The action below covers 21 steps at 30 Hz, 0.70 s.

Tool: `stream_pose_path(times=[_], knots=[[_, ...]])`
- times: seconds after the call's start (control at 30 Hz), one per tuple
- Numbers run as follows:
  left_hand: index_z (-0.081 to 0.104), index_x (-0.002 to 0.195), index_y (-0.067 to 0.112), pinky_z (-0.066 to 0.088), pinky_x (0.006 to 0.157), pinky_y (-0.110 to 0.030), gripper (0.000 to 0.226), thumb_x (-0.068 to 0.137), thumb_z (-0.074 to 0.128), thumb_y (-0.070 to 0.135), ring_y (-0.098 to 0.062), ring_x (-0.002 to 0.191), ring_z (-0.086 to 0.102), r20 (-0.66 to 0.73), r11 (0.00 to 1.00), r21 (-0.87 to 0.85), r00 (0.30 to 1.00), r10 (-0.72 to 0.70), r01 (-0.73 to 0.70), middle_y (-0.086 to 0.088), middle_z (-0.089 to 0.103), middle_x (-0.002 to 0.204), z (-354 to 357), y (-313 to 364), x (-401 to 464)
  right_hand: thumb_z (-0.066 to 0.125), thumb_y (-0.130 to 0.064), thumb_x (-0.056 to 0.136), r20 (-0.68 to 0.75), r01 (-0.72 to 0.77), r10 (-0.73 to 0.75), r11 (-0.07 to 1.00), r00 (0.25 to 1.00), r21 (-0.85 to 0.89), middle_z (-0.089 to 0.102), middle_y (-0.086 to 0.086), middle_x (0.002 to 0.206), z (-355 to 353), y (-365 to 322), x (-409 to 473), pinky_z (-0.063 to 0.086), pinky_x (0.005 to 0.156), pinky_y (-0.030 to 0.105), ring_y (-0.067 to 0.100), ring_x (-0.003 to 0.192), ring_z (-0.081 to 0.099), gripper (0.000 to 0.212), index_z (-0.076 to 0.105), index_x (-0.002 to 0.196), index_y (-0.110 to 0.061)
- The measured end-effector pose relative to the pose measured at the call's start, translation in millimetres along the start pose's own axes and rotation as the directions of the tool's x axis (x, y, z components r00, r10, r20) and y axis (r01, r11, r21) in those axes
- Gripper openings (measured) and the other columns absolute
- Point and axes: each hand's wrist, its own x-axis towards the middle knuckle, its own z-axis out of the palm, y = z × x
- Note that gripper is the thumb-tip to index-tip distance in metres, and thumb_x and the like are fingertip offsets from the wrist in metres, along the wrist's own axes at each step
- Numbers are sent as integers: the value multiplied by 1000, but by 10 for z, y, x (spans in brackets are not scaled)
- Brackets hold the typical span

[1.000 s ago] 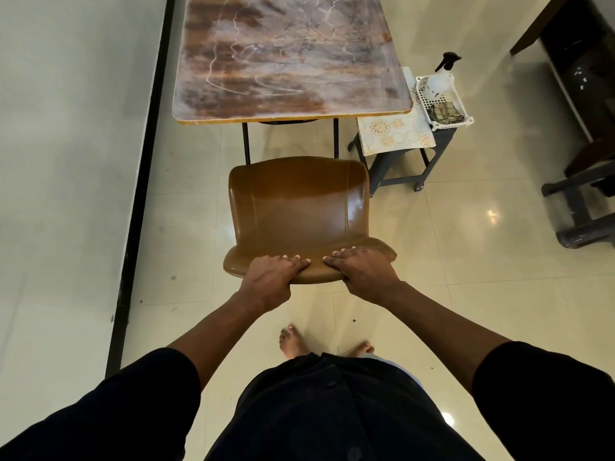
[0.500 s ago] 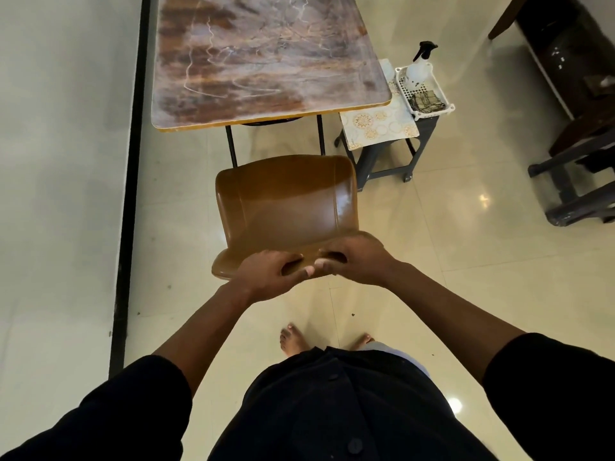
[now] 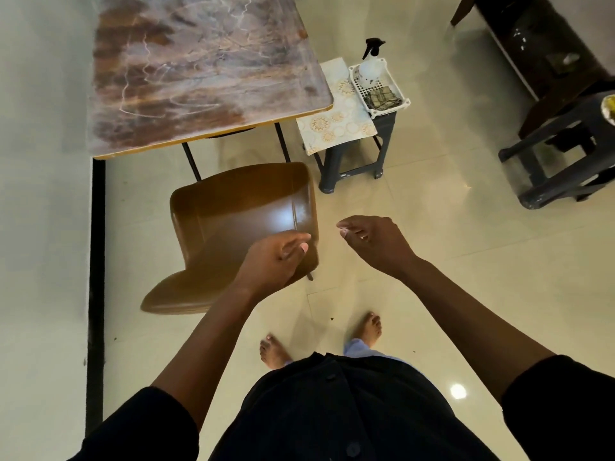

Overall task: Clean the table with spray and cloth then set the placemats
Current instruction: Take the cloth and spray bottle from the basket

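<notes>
Hanging loosely curled above the brown chair [image 3: 233, 227], left hand [image 3: 276, 261] and right hand [image 3: 376, 244] hold nothing. The spray bottle [image 3: 369, 66] looks light and rigid; take its neck below the trigger. The folded cloth [image 3: 382, 97] is limp, so pinch it.

A domestic dining area is indicated. A marble-patterned table [image 3: 203, 71] is set against a wall on glossy floor tiles [image 3: 432, 254], with a brown moulded chair [image 3: 233, 221] and a plastic stool [image 3: 356, 154] beside it. Bare feet [image 3: 273, 352] are seen.

A single head-worn wide-angle view looks steeply down and forward, hands [image 3: 376, 244] near, table [image 3: 206, 71] and stool [image 3: 352, 154] farther ahead.
</notes>
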Motion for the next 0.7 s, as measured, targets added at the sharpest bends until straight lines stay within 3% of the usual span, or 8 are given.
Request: stream_pose_path(times=[0.17, 0.27, 0.43, 0.57, 0.7], knots=[[77, 129, 20, 56, 102, -22, 26, 106, 64, 25, 3, 113, 70, -63, 983, -182, 997, -45, 33, 9, 77, 124, 344, 656, 407, 63, -34, 103, -29, -34, 37, 995, 999, 96, 77, -11, 117, -676, 476, 72, 58, 95, 35, 6, 97, 72, 24, 76, 122, -25], [76, 130, 23, 58, 104, -34, 27, 107, 64, 27, 0, 115, 70, -74, 975, -221, 997, -38, 20, 10, 76, 125, 555, 978, 692, 65, -30, 102, -64, -33, 43, 988, 997, 152, 76, -10, 118, -1084, 773, 136, 58, 97, 34, 6, 100, 73, 23, 77, 121, -22], [74, 130, 24, 57, 106, -38, 26, 108, 61, 28, 1, 117, 69, -69, 974, -224, 997, 22, -37, 9, 76, 127, 821, 1473, 1164, 67, -25, 102, -114, -42, 70, 972, 991, 230, 78, -8, 112, -1658, 1160, 285, 58, 96, 29, 3, 100, 72, 22, 78, 120, -19], [75, 129, 24, 58, 106, -40, 25, 108, 62, 28, -2, 117, 70, -35, 962, -269, 999, 31, -40, 7, 77, 124, 975, 1801, 1581, 68, -25, 101, -151, -58, 107, 954, 983, 295, 78, -10, 106, -2011, 1425, 494, 59, 95, 36, 4, 96, 73, 19, 79, 116, -21], [74, 117, 37, 59, 104, -42, 19, 107, 65, 24, -3, 110, 74, -28, 946, -315, 997, 73, -78, 10, 78, 116, 1058, 2050, 2125, 67, -25, 100, -193, -54, 119, 948, 974, 313, 79, -9, 103, -2327, 1636, 785, 60, 94, 44, 8, 95, 74, 19, 78, 116, -22]])
